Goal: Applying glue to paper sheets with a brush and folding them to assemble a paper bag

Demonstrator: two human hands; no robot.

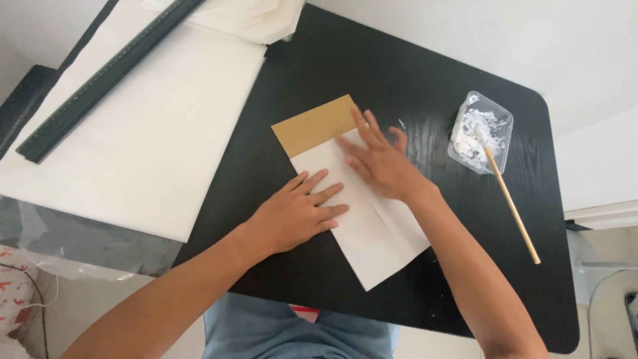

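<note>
Pressing flat: left hand (298, 211) and right hand (377, 158), both spread, on white folded paper sheet (372, 233) over tan card (312, 126).

Black wood-grain bench (412, 73), rounded corners at the right side. Large white sheet (146, 126) covers the left part and overhangs the left edge. Long dark ruler (106, 76) lies aslant on that sheet, toward the far left corner. Loose stack of thin white paper (249, 18) at the far edge, partly on the sheet. Mid-bench: tan card (312, 126), its near part under a folded white paper (375, 236) that reaches toward the near edge. Near the right edge, a clear plastic tub (480, 133) smeared with white paste; a wooden stick (512, 206) leans out of it onto the bench.
</note>
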